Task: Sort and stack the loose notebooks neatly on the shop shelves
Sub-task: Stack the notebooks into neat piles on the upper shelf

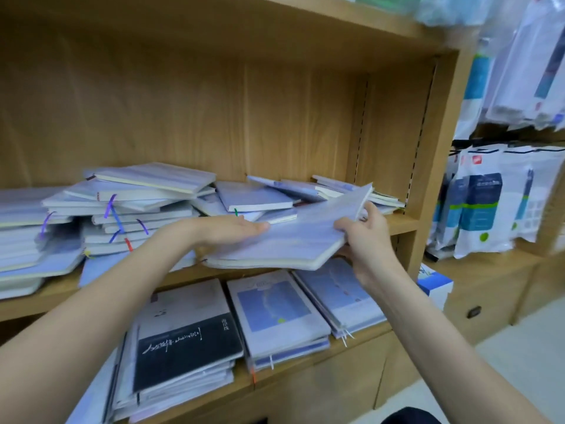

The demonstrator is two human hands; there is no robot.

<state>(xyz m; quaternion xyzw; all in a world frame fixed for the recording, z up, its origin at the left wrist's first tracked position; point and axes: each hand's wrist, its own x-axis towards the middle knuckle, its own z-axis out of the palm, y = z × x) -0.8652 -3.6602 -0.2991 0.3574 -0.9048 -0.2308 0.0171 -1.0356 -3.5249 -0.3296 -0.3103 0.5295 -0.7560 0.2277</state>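
I hold a pale lilac notebook tilted in front of the middle wooden shelf. My right hand grips its right corner with thumb on top. My left hand lies flat, palm down, on its left part. Behind it, loose lilac notebooks lie scattered at angles on the shelf. To the left a messy pile of notebooks with coloured ribbon markers leans unevenly. On the lower shelf sit neater stacks: black-and-white covered ones and blue-covered ones.
The shelf's upright side panel stands just right of my right hand. Packaged stationery hangs and stands on the unit to the right. A blue and white box rests on a low cabinet. The back of the middle shelf rises bare above the notebooks.
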